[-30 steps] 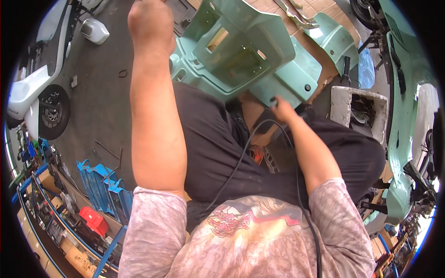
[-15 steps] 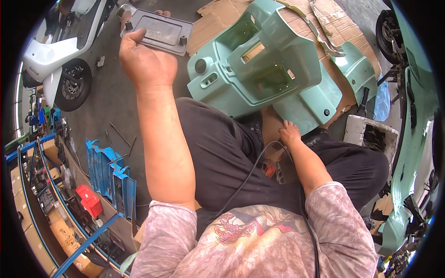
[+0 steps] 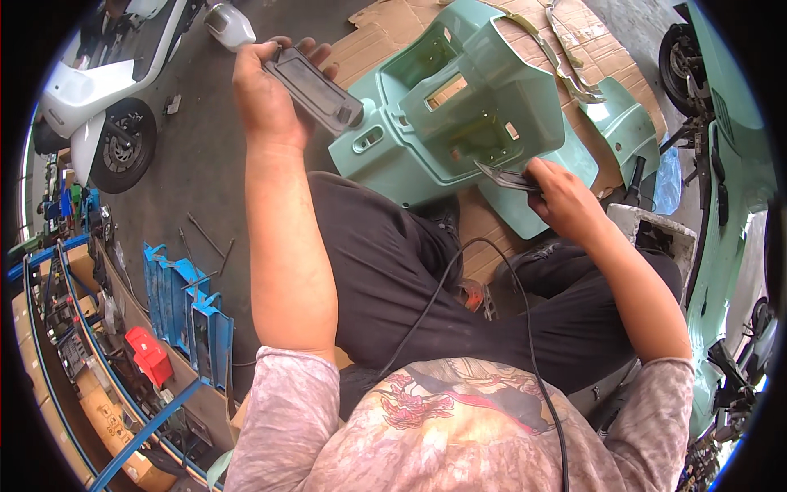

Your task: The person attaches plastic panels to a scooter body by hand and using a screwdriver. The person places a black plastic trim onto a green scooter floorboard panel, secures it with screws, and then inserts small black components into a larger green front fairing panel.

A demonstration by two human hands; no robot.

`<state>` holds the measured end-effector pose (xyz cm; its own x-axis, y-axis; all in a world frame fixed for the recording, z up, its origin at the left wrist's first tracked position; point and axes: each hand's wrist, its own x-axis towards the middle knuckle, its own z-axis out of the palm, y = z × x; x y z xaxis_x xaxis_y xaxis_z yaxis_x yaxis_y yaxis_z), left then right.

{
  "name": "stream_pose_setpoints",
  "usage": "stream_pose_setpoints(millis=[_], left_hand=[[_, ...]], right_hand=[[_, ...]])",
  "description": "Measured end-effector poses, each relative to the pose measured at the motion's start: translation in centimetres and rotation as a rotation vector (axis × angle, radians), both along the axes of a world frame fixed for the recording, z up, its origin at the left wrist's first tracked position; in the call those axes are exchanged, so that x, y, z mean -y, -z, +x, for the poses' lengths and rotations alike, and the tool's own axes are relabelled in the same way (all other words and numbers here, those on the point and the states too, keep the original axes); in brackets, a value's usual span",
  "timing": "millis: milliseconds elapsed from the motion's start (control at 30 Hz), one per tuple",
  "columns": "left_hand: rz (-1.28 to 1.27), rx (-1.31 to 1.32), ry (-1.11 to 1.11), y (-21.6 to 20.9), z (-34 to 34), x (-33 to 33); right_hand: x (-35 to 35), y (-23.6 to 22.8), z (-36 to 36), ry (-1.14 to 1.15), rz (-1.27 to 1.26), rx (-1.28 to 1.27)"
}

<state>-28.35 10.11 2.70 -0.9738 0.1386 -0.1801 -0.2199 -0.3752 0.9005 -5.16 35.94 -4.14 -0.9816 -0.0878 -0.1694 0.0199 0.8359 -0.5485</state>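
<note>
Raised at the upper left, my left hand (image 3: 272, 97) is closed on the edge of a grey rectangular plastic cover (image 3: 318, 88), its recessed face showing. The cover is tilted and its lower end overlaps a pale green scooter body panel (image 3: 385, 168) in the picture. My right hand (image 3: 566, 197) pinches a thin, dark, flat piece with a pointed end (image 3: 510, 177), seen nearly edge-on; its exact kind is unclear. That piece is in front of the panel's near right side. A black cable (image 3: 459, 258) loops over my lap.
Under the green panel lies flattened cardboard (image 3: 377, 45), with another green panel (image 3: 627, 123) to the right. Blue metal brackets (image 3: 184, 299), a red bin (image 3: 150, 355) and parts racks are at left. A white scooter (image 3: 102, 123) stands far left, green bodywork (image 3: 721, 246) at right.
My right hand has risen from beside the panel's lower edge, and a dark flat piece now shows in it. My left hand has shifted slightly right, turning the grey cover to a steeper slant.
</note>
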Motion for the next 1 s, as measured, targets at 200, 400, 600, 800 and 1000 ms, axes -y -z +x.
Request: stream_pose_setpoints(millis=[200,400,600,800,1000], left_hand=[[-0.352,0.004,0.436,1.6,1.2,-1.5],[-0.807,-0.062,0.963,5.6,6.0,-7.1],[-0.597,0.254,0.941,9.7,10.8,-11.1],[-0.272,0.427,0.817,15.4,12.2,-13.2],[-0.327,0.622,0.653,23.0,10.6,-12.0]], right_hand=[[-0.5,-0.9,2.3,0.164,-0.075,-0.198],[-1.5,0.4,1.4,0.443,-0.289,-0.13],[-1.5,2.8,0.5,0.529,-0.381,-0.089],[-1.0,6.5,0.2,0.48,-0.457,0.01],[-0.4,10.7,-1.3,0.626,-0.486,0.134]])
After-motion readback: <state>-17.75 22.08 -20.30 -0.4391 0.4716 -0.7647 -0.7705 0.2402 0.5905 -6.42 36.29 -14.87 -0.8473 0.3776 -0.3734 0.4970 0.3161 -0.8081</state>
